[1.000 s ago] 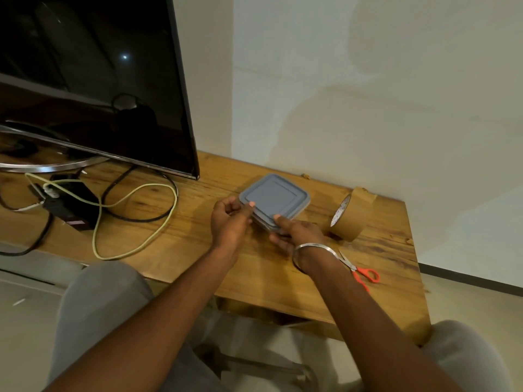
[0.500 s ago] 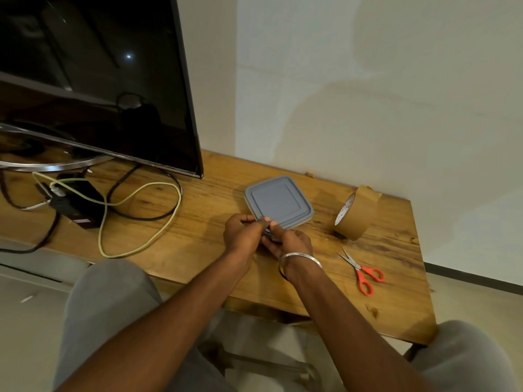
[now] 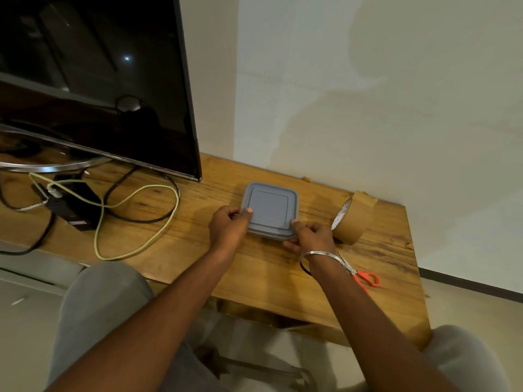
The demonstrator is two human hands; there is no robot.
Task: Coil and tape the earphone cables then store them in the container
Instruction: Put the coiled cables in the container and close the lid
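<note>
Head view – step: storing seems to be finishing, the person pressing the lid [image 3: 270, 206] onto the grey container [image 3: 268, 235]; no earphone cables are showing, so they are likely inside.
Left hand [image 3: 227, 226]: gripping the container's left edge, thumb lying on the lid.
Right hand [image 3: 311, 239]: pinching the near right corner.
Container: sitting on the bench [image 3: 382, 258], near the tape roll [image 3: 353, 224].
Next move: pressing each corner evenly.
Count: one container, one tape roll, one pair of scissors [image 3: 365, 278] – two hands.
</note>
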